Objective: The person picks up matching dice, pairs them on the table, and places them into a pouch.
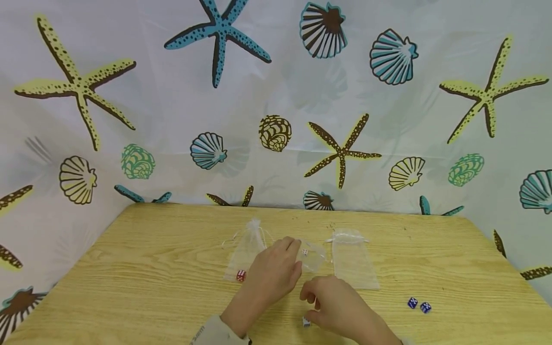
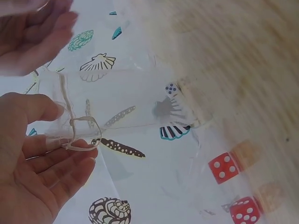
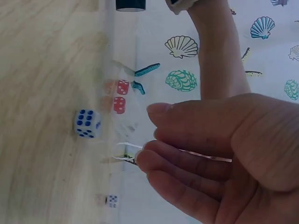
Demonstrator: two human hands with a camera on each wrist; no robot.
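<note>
My left hand [image 1: 276, 268] holds a small sheer drawstring bag [image 2: 126, 105] near its mouth, thumb on one side and fingers on the other. Inside the bag's far end is a white die [image 2: 171, 88] with blue pips. Over the table, my right hand [image 1: 338, 304] is held with fingers loosely bent and nothing between them. A second white die [image 3: 87, 123] lies on the table by its fingertips, apart from them in the right wrist view.
To the left lies another sheer bag [image 1: 247, 249], with red dice [image 2: 224, 168] at its lower end. A flat sheer bag [image 1: 354, 266] is on the right. Two blue dice [image 1: 412, 303] sit farther right on the wooden table [image 1: 142, 278]. A patterned curtain [image 1: 258, 96] surrounds the table.
</note>
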